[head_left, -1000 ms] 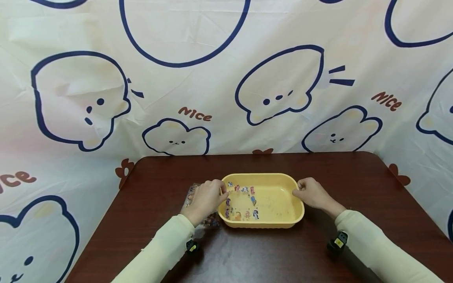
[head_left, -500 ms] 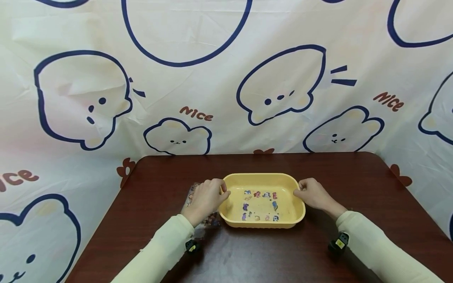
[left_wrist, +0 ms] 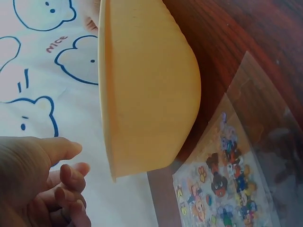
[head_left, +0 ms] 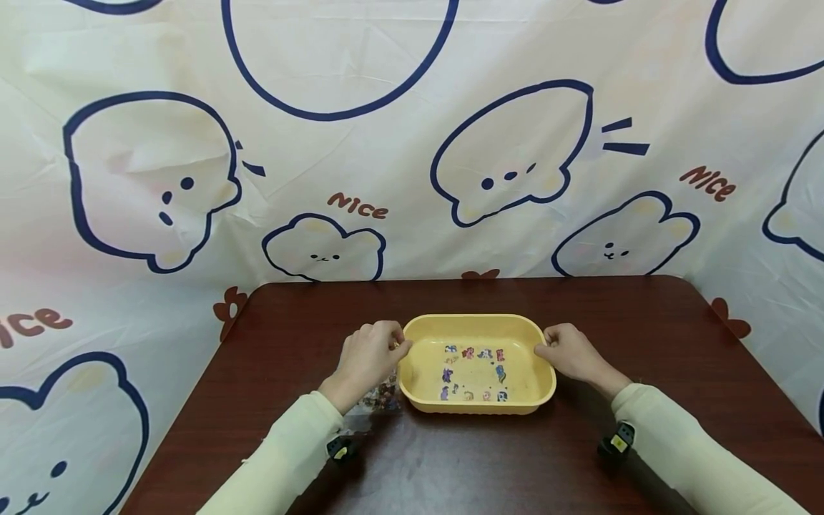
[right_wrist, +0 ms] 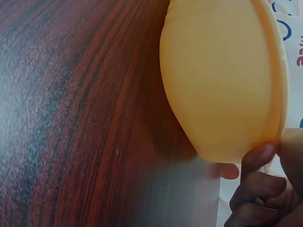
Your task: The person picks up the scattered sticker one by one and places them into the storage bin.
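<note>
Tray (head_left: 476, 408): one, yellow, oblong with rounded corners, upright on the counter (head_left: 450, 465); landmark for all places below.
Small coloured pictures (head_left: 501, 373): about a dozen, set in a rough ring on the tray's floor, around a plain yellow middle; too small to tell in detail.
Left hand (head_left: 370, 352): just beside the tray's left end, apart from its rim in the left wrist view; fingers loosely bent, thumb and forefinger tips near each other with a gap, holding nothing.
Right hand (head_left: 569, 350): at the tray's right end; thumb and forefinger clamped on the rim, remaining fingers curled below.
Clear bag (left_wrist: 218, 189): one, on the counter to the left of the tray, partly under the left hand in the head view; printed cartoon figures inside.
Sleeves (head_left: 283, 443): two, pale cream, reaching toward the tray from its near side.
Cloth (head_left: 412, 164): behind the tray, white, blue-outlined cartoon animals, word "Nice" in brown.
</note>
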`<state>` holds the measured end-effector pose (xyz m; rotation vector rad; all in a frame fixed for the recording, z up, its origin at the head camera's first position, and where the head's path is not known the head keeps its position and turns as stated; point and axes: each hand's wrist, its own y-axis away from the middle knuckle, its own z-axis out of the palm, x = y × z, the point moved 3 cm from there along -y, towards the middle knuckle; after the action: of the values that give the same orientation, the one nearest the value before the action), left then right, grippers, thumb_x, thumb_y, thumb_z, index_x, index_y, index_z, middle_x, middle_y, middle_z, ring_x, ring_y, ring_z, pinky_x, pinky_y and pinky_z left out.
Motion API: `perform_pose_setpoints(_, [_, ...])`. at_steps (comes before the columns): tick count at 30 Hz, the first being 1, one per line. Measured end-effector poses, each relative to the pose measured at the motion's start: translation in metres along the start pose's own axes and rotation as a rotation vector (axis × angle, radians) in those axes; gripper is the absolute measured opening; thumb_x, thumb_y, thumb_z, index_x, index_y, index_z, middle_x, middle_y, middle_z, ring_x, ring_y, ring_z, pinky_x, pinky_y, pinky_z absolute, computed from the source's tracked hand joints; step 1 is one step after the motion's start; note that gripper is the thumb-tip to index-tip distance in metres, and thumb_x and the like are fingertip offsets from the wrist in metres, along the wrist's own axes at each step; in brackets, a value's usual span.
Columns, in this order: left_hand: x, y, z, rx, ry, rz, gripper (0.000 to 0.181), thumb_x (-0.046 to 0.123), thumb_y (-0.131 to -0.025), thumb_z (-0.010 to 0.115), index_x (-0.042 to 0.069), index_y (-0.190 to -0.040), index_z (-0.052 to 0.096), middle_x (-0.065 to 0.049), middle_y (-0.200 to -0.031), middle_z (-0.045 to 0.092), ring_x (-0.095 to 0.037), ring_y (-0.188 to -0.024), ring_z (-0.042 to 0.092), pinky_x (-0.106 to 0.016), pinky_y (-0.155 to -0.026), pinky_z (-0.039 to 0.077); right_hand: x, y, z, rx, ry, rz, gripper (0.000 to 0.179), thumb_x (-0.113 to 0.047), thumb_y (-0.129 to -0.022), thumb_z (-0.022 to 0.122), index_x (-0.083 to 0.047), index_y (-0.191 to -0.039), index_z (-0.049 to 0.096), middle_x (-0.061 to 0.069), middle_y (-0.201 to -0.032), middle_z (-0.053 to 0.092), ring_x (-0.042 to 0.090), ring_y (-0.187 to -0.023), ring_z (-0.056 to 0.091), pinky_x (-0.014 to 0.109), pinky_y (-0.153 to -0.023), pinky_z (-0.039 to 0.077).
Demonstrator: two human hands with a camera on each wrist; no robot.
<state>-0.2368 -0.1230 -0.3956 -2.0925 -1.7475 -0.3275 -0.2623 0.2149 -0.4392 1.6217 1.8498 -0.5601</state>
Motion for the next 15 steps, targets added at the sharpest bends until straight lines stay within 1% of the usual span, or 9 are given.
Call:
perform_pose_setpoints(10, [-0.01, -0.001, -0.005, 0.037, -0.018, -0.024, 0.018, 0.03, -0.092, 0.075, 0.014, -0.085, 0.072, 0.0, -0.073, 0.07, -0.01, -0.057, 0.058, -0.026, -0.049, 0.043, 0.002, -0.002, 0.001, 0.003, 0.003, 0.006, 0.031, -0.01, -0.089, 0.061, -0.012, -0.064, 0.042, -0.004, -0.056, 0.037, 0.011, -0.051, 0.043, 0.023, -0.048, 0.034])
perform_pose_setpoints(15, [-0.016, 0.001, -0.008, 0.028, 0.006, -0.051, 0.017, 0.029, -0.092, 0.074, 0.013, -0.086, 0.072, 0.001, -0.068, 0.067, -0.011, -0.053, 0.055, -0.026, -0.047, 0.042, 0.002, -0.002, 0.002, 0.001, 0.011, 0.015, 0.031, -0.011, -0.089, 0.061, -0.012, -0.064, 0.042, -0.004, -0.056, 0.037, 0.011, -0.051, 0.043, 0.023, -0.049, 0.034])
